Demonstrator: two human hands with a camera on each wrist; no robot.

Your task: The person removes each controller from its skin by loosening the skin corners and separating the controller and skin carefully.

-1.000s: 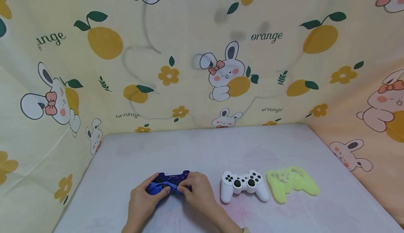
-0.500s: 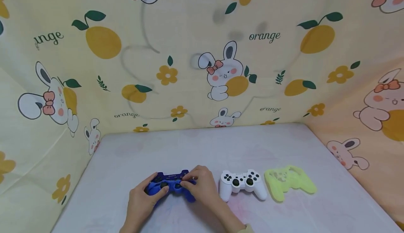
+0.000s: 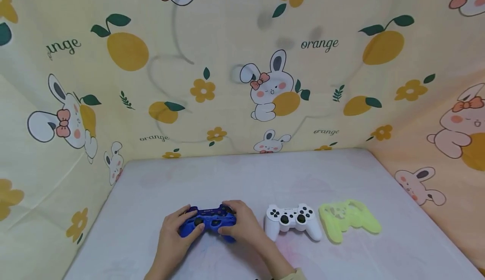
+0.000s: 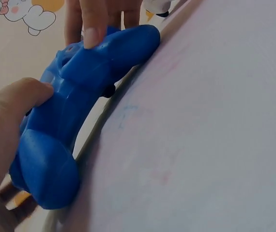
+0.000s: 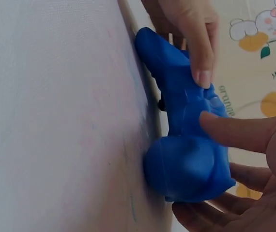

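Observation:
A dark blue game controller [image 3: 209,212] lies under a bright blue silicone cover [image 3: 207,222] near the table's front, left of centre. The cover lies over both grips and the thumbstick area; the controller's top strip still shows dark blue. My left hand [image 3: 171,234] grips the left side, its thumb by the left stick and its fingers at the top edge. On the right side, my right hand [image 3: 246,226] holds on with the thumb pressed on the cover [image 5: 186,121] and fingers beneath. Both wrist views show the cover's smooth rounded grips; the controller's top is mostly hidden there.
A white game controller [image 3: 291,220] lies just right of my right hand. Beside it is a flat yellow-green silicone cover [image 3: 348,220]. The pale cloth-covered table [image 3: 242,174] is bounded behind and at the sides by a printed curtain [image 3: 212,31].
The bunched cover has been spread rightward over the controller's right side and right stick area. My right hand's fingers have gone from pinching the cover to gripping the controller's right side.

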